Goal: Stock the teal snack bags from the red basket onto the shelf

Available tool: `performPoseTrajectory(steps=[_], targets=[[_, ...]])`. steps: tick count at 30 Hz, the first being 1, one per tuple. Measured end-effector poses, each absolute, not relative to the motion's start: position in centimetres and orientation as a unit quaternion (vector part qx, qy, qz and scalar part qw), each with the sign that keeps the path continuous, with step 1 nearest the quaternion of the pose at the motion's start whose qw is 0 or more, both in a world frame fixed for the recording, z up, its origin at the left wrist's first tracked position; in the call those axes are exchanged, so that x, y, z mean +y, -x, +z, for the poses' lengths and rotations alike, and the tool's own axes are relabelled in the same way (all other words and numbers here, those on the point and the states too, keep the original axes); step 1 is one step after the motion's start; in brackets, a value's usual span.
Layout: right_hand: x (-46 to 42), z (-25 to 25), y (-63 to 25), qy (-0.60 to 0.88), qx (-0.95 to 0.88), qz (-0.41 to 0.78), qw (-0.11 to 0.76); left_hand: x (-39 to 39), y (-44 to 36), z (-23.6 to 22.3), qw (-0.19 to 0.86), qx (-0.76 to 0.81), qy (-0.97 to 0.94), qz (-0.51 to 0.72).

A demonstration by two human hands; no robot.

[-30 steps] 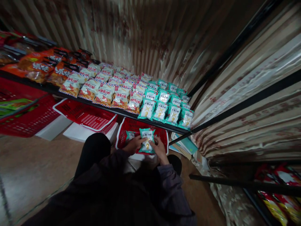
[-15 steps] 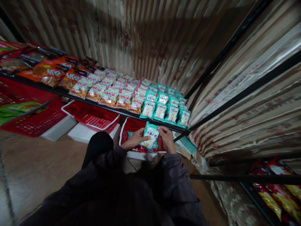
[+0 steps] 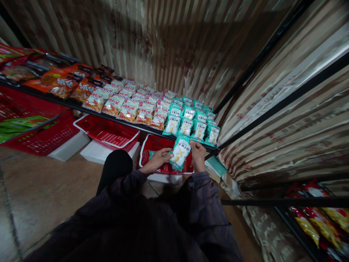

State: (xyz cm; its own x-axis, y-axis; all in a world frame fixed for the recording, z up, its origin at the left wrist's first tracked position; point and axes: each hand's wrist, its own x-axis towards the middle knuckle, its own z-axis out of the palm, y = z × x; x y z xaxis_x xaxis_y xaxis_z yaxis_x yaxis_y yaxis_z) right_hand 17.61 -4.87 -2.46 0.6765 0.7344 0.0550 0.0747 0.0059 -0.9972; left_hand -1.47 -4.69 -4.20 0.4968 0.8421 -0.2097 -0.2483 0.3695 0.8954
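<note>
A teal snack packet (image 3: 180, 153) with white label and yellow print is held between both hands, just above a red basket (image 3: 152, 145) on the floor. My left hand (image 3: 158, 160) grips its lower left edge. My right hand (image 3: 198, 154) pinches its upper right edge. Right behind them, rows of matching teal packets (image 3: 192, 122) lie on the low black shelf (image 3: 124, 122), at its right end. Another teal packet (image 3: 151, 154) lies in the basket, partly hidden by my left hand.
Red-and-white snack packets (image 3: 131, 105) and orange bags (image 3: 64, 82) fill the shelf to the left. Two more red baskets (image 3: 109, 134) (image 3: 35, 136) sit on white boxes on the floor. Striped curtain walls close the corner. Another shelf with red bags (image 3: 319, 214) stands at lower right.
Both hands have lifted the teal packet up and to the right, from inside the red basket toward the shelf edge. The packet is now tilted.
</note>
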Motion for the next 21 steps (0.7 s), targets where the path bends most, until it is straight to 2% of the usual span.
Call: performPoseTrajectory(steps=[7,11,21], targets=[[-4.6,-2.8,-16.9,0.624,-0.266,0.267,0.685,-5.7,1.1,-4.6,0.719,0.377,-0.397,0.429],[-4.5,-3.4,-16.8,0.628,-0.260,0.269,0.683,-5.9,0.9,-5.2,0.699,0.388,-0.381,0.465],[-4.4,-2.5,-16.4,0.625,-0.278,0.259,0.682,-5.9,0.9,-5.6,0.699,0.420,-0.365,0.449]])
